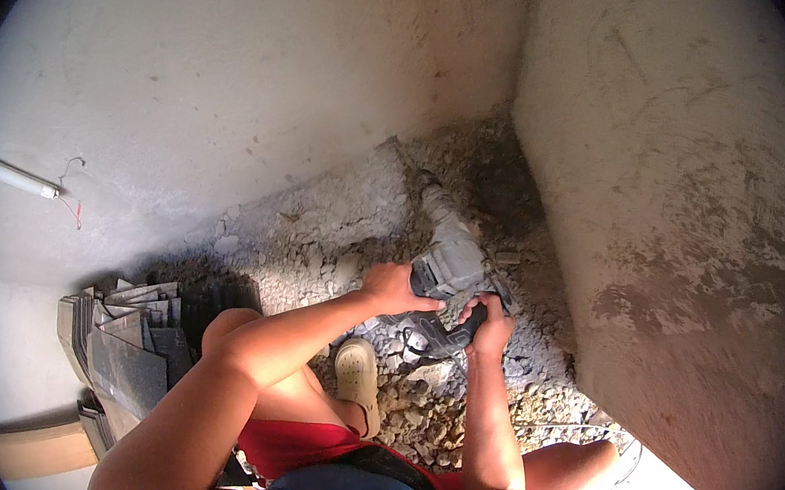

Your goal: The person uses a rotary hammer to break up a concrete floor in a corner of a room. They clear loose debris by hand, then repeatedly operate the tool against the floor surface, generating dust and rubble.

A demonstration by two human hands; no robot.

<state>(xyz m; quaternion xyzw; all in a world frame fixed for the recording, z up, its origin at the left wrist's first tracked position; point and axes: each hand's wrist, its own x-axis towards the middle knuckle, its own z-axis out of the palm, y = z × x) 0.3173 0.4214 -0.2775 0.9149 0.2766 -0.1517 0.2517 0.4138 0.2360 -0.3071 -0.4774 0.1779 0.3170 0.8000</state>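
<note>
A dusty grey demolition hammer [454, 260] slants away from me, its narrow front end pointing into the broken rubble near the corner. My right hand [491, 328] is closed round its black rear handle. On the left side of the tool body, my left hand [391, 288] grips it, the thumb lying across the near end and the other fingers mostly hidden. The tip of the hammer cannot be made out among the dust and debris.
Loose rubble [432, 409] covers the floor. Walls meet at the far corner, the right wall [673, 248] close by. Stacked tiles [133, 351] stand at left; a capped pipe with wires [23, 177] juts from the left wall. My clog-shod foot [356, 384] is near the hammer. A thin cable [575, 427] lies at right.
</note>
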